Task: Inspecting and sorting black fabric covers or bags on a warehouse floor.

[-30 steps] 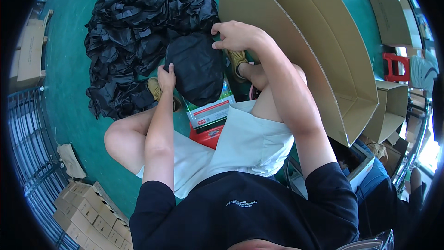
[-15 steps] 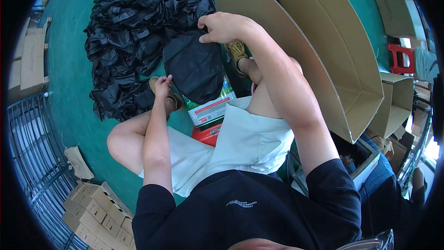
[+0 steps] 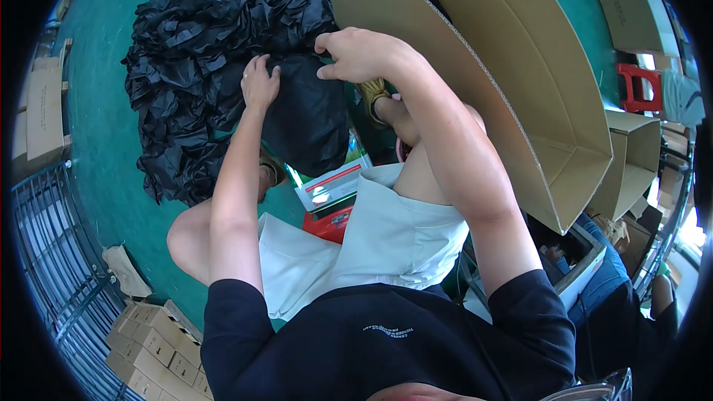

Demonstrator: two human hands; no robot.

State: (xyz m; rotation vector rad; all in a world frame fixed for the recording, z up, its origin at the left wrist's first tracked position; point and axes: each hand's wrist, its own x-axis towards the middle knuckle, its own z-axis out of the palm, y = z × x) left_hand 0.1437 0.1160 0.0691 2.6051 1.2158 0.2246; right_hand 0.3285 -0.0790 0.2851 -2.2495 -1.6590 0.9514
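Note:
A flat, rounded black fabric piece (image 3: 308, 119) lies in front of me, over a white package with red and green markings (image 3: 334, 184). My left hand (image 3: 260, 85) rests at its far left edge, thumb and fingers apart. Near the far right edge is my right hand (image 3: 360, 56), its thumb and forefinger spread in a curve; the other fingers are partly hidden. Beyond and to the left spreads a large heap of crumpled black fabric (image 3: 215, 44), right up against my left hand.
A red plastic piece (image 3: 327, 225) sits under the package between my legs. To the right stands a big open cardboard box (image 3: 512, 67). A red stool (image 3: 639, 89) and more cartons lie farther right. Stacked cartons (image 3: 156, 345) and a metal rack (image 3: 59, 238) are at the left.
My left hand has moved away from me, from the fabric piece's near left edge to its far left edge, and its fingers have spread. My right hand has barely shifted.

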